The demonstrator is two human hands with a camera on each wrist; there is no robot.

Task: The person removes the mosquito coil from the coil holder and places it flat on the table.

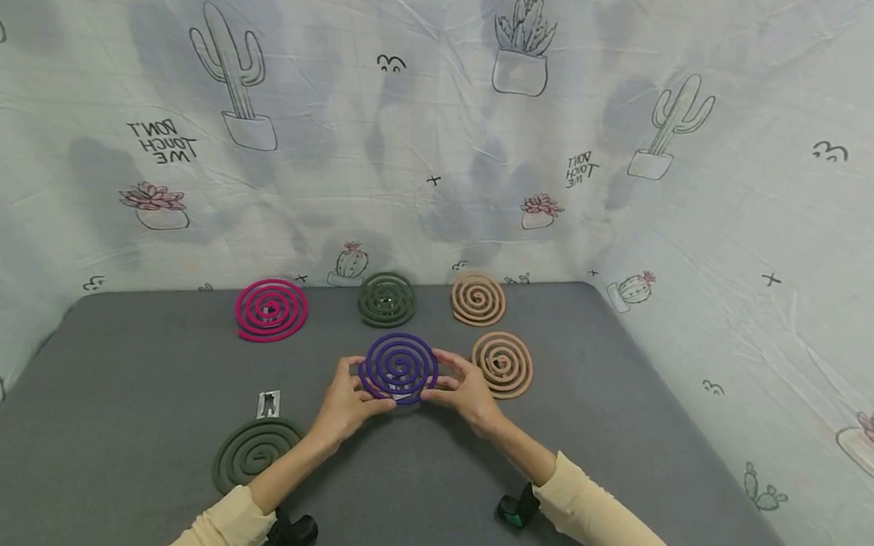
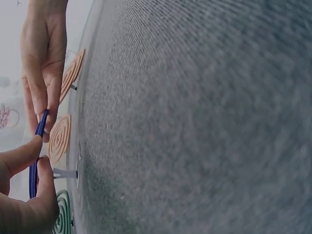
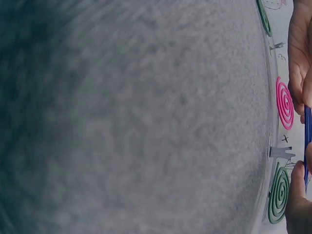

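Note:
A purple mosquito coil [image 1: 400, 361] is held raised above the grey table, gripped at its edges by both hands. My left hand [image 1: 343, 408] pinches its left side, thumb at the lower edge. On the opposite side my right hand [image 1: 469, 395] pinches it the same way. Seen edge-on in the left wrist view, the purple coil [image 2: 33, 180] looks like a thin blue strip between fingers and thumb. A small metal stand [image 2: 66, 173] stands on the table by the coil; whether they touch I cannot tell.
At the back are a pink coil [image 1: 271, 310], a green coil [image 1: 386, 299] and a tan coil [image 1: 478, 298]. Another tan coil [image 1: 502, 365] is beside my right hand. A bare metal stand [image 1: 268, 404] is near a dark green coil [image 1: 256, 455], partly behind my left forearm.

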